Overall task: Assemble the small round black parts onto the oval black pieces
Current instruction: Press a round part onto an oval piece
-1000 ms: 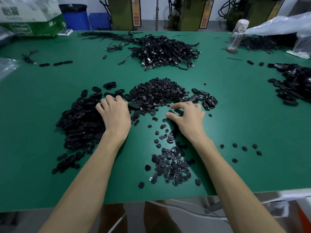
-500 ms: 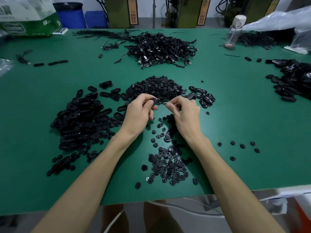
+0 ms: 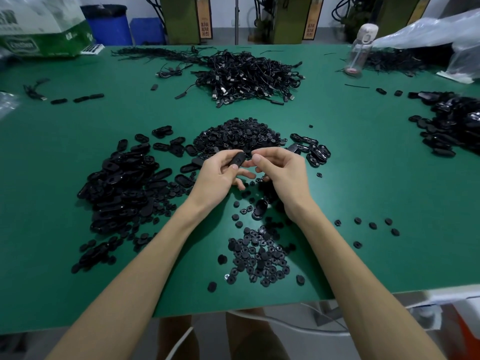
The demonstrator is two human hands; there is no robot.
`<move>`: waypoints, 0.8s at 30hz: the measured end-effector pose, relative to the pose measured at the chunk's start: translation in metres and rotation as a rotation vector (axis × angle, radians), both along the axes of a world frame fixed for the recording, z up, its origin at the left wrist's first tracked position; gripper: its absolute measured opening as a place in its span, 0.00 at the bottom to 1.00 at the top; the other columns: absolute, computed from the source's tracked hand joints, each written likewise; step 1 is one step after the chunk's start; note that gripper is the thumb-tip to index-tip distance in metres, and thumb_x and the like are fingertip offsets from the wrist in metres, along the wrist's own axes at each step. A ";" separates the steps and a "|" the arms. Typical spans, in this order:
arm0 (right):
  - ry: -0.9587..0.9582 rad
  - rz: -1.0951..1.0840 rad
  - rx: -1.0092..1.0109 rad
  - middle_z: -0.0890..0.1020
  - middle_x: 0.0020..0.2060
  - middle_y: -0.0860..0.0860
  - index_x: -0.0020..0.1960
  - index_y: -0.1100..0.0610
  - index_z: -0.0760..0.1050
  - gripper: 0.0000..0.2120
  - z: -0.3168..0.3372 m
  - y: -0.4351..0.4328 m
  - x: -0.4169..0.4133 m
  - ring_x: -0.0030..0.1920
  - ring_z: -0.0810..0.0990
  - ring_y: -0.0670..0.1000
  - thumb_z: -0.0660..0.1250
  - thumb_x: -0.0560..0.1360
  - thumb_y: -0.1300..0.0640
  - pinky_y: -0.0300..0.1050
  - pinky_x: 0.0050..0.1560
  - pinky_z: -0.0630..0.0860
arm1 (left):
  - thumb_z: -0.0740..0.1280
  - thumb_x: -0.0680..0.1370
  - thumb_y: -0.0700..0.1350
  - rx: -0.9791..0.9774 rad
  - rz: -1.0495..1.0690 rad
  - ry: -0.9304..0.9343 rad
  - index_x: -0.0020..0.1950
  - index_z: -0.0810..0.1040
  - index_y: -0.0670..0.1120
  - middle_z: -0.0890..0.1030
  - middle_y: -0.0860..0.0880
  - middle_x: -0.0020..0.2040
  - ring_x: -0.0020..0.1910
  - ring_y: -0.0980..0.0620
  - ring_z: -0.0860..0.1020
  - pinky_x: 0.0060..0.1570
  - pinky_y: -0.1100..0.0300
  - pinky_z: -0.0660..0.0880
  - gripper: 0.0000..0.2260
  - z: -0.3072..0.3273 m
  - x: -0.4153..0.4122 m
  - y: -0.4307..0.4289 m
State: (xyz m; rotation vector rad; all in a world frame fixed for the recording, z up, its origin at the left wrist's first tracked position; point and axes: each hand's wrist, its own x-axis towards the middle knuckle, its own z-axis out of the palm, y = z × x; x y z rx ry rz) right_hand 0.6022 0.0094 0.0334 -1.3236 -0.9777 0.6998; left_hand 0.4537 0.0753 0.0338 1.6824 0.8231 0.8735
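Observation:
My left hand (image 3: 220,175) holds one oval black piece (image 3: 237,160) between thumb and fingers, lifted above the green table (image 3: 363,178). My right hand (image 3: 283,172) is right beside it, thumb and fingertips pinched together on a small round part that is almost hidden. A heap of oval pieces (image 3: 122,183) lies to the left. A mound of small round parts (image 3: 239,137) sits just beyond my hands, and a flatter scatter of round parts (image 3: 259,258) lies near the front edge. One loose oval piece (image 3: 260,209) rests below my right wrist.
A few oval pieces (image 3: 311,149) lie right of the mound. A tangle of black cables (image 3: 246,76) is farther back, a clear bottle (image 3: 359,53) at back right, another black pile (image 3: 454,123) at far right, a cardboard box (image 3: 39,27) at back left.
My left hand left the oval heap with one oval piece and rose to the middle. My right hand lifted off the round parts and came in to meet it.

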 end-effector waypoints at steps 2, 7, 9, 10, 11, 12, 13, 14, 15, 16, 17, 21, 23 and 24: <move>0.005 0.000 0.010 0.88 0.40 0.49 0.50 0.56 0.84 0.03 0.000 0.000 0.000 0.39 0.83 0.41 0.72 0.79 0.60 0.35 0.38 0.77 | 0.58 0.85 0.30 0.001 -0.004 -0.005 0.70 0.73 0.34 0.82 0.36 0.59 0.49 0.48 0.86 0.42 0.58 0.83 0.14 -0.001 0.000 0.000; 0.008 -0.005 0.032 0.86 0.36 0.50 0.48 0.60 0.84 0.06 -0.001 0.002 -0.003 0.35 0.82 0.44 0.70 0.81 0.60 0.34 0.35 0.74 | 0.58 0.85 0.30 0.002 -0.008 -0.004 0.71 0.73 0.34 0.81 0.38 0.62 0.51 0.51 0.86 0.47 0.58 0.84 0.14 -0.001 0.002 -0.001; 0.004 0.015 0.032 0.86 0.37 0.53 0.48 0.63 0.83 0.08 -0.002 0.003 -0.003 0.35 0.82 0.43 0.69 0.82 0.61 0.32 0.35 0.74 | 0.59 0.85 0.31 -0.004 -0.001 -0.010 0.73 0.72 0.35 0.79 0.38 0.65 0.54 0.49 0.86 0.48 0.57 0.84 0.16 -0.001 0.002 0.000; -0.004 0.027 0.020 0.86 0.38 0.53 0.49 0.65 0.83 0.08 -0.003 0.002 -0.003 0.35 0.82 0.42 0.69 0.82 0.61 0.32 0.35 0.74 | 0.59 0.85 0.31 -0.005 0.005 -0.011 0.74 0.71 0.37 0.77 0.39 0.67 0.54 0.49 0.86 0.49 0.57 0.84 0.17 -0.001 0.002 0.000; -0.014 0.036 0.008 0.86 0.39 0.53 0.51 0.65 0.83 0.08 -0.003 0.002 -0.003 0.36 0.82 0.42 0.69 0.82 0.61 0.33 0.35 0.74 | 0.60 0.85 0.32 -0.004 0.009 -0.015 0.75 0.71 0.38 0.76 0.41 0.68 0.54 0.50 0.86 0.49 0.58 0.84 0.18 0.000 0.002 -0.001; -0.017 0.041 0.001 0.87 0.39 0.52 0.52 0.64 0.83 0.07 -0.003 0.002 -0.003 0.37 0.83 0.42 0.69 0.82 0.61 0.33 0.35 0.74 | 0.60 0.85 0.31 -0.002 0.007 -0.025 0.75 0.71 0.39 0.77 0.42 0.67 0.53 0.51 0.86 0.48 0.58 0.83 0.18 0.001 0.002 -0.001; -0.010 0.044 0.002 0.87 0.41 0.53 0.53 0.63 0.83 0.06 -0.003 0.002 -0.003 0.38 0.84 0.43 0.69 0.81 0.62 0.34 0.35 0.75 | 0.60 0.85 0.31 0.003 0.002 -0.036 0.76 0.71 0.39 0.78 0.44 0.64 0.52 0.52 0.86 0.48 0.58 0.83 0.19 0.001 0.001 -0.002; 0.005 0.048 0.006 0.88 0.42 0.54 0.53 0.62 0.83 0.05 -0.002 0.002 -0.003 0.40 0.85 0.44 0.69 0.81 0.62 0.34 0.36 0.75 | 0.60 0.85 0.31 0.008 -0.002 -0.043 0.75 0.71 0.39 0.79 0.45 0.62 0.52 0.52 0.86 0.48 0.59 0.83 0.19 0.001 0.001 -0.003; 0.018 0.055 0.009 0.88 0.43 0.54 0.54 0.61 0.83 0.05 -0.001 0.001 -0.003 0.41 0.86 0.45 0.69 0.81 0.63 0.34 0.36 0.76 | 0.60 0.85 0.31 0.008 0.000 -0.046 0.75 0.72 0.39 0.79 0.45 0.63 0.52 0.53 0.86 0.48 0.59 0.83 0.18 0.001 0.001 -0.003; 0.023 0.063 0.012 0.88 0.44 0.54 0.54 0.60 0.83 0.05 -0.001 0.001 -0.003 0.42 0.86 0.46 0.69 0.81 0.63 0.35 0.36 0.76 | 0.60 0.85 0.31 0.004 0.006 -0.046 0.74 0.72 0.40 0.77 0.44 0.65 0.52 0.52 0.86 0.49 0.58 0.84 0.18 0.001 0.001 -0.003; 0.021 0.073 0.017 0.88 0.44 0.54 0.54 0.59 0.83 0.05 0.000 0.000 -0.004 0.44 0.87 0.47 0.69 0.81 0.63 0.36 0.37 0.77 | 0.61 0.85 0.32 -0.001 0.013 -0.046 0.74 0.72 0.40 0.75 0.42 0.68 0.53 0.52 0.86 0.49 0.57 0.84 0.17 0.001 0.001 -0.002; 0.023 0.108 0.025 0.88 0.47 0.53 0.55 0.57 0.83 0.06 0.002 -0.001 -0.006 0.45 0.86 0.45 0.72 0.79 0.62 0.36 0.40 0.77 | 0.64 0.84 0.33 -0.035 0.043 -0.090 0.72 0.72 0.40 0.74 0.41 0.69 0.53 0.50 0.86 0.48 0.58 0.84 0.16 0.001 0.000 -0.002; 0.028 0.118 0.030 0.88 0.47 0.53 0.55 0.58 0.84 0.07 0.003 -0.001 -0.006 0.44 0.85 0.44 0.73 0.78 0.62 0.34 0.41 0.77 | 0.66 0.83 0.34 -0.064 0.060 -0.128 0.71 0.72 0.39 0.77 0.43 0.63 0.52 0.49 0.87 0.48 0.59 0.83 0.16 0.001 -0.001 -0.001; 0.033 0.126 0.034 0.88 0.46 0.54 0.55 0.58 0.84 0.07 0.003 -0.001 -0.006 0.44 0.85 0.44 0.74 0.78 0.62 0.34 0.41 0.77 | 0.68 0.83 0.35 -0.074 0.069 -0.143 0.71 0.72 0.39 0.78 0.45 0.61 0.51 0.49 0.87 0.47 0.59 0.83 0.17 0.001 -0.001 -0.001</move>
